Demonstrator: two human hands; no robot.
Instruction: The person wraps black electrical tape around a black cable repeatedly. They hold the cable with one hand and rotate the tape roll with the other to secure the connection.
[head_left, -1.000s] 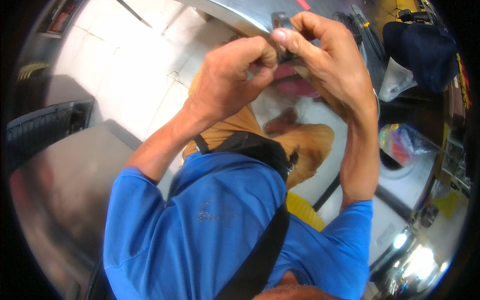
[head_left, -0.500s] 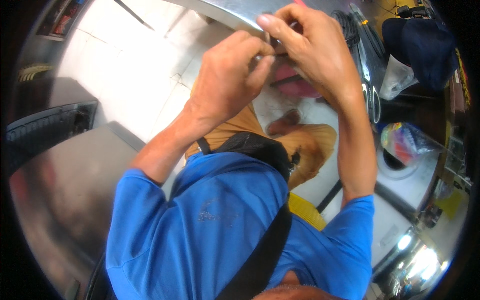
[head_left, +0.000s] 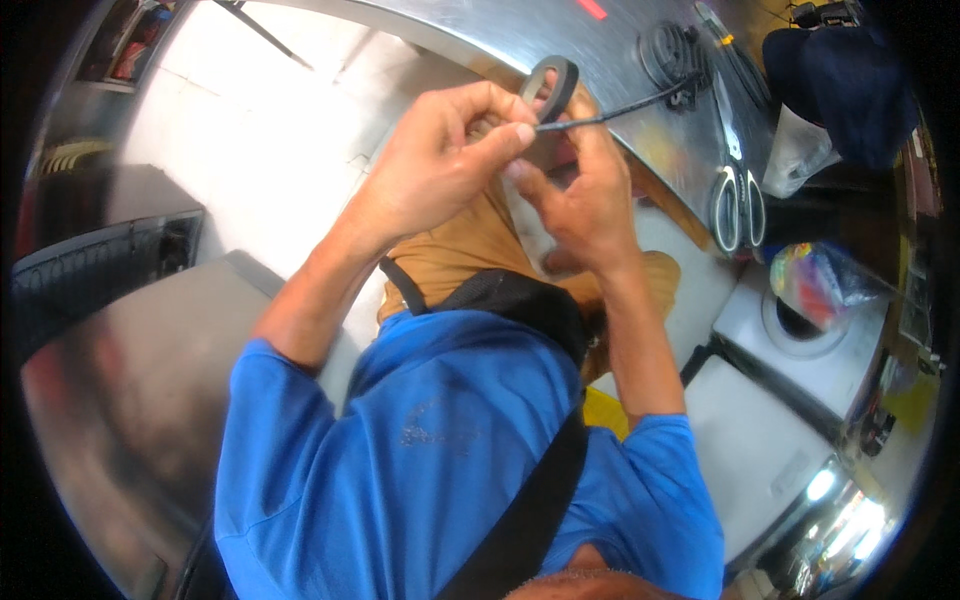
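Observation:
My left hand (head_left: 450, 150) is closed, its thumb and index finger pinching a thin black cable (head_left: 620, 111) near its end. From that pinch the cable runs right, across the fingers of my right hand (head_left: 590, 185), toward a black coil on the table. A narrow roll of black tape (head_left: 570, 92) stands upright at the right fingertips, with a finger showing through its ring. The right thumb is held apart, just below the cable. How the tape meets the cable is hidden by the fingers.
On the metal table (head_left: 480, 28) lie a coiled black cable (head_left: 672, 55), scissors with white-rimmed handles (head_left: 738, 205) and a red strip (head_left: 592, 8). A dark blue cap (head_left: 845, 105) and a clear plastic bag (head_left: 797, 155) sit at the right. A grey box-like surface (head_left: 150, 360) stands left.
My right hand has dropped and turned, moving down and left from above the table edge. The tape roll and cable, largely hidden before, now show. The left hand has shifted slightly.

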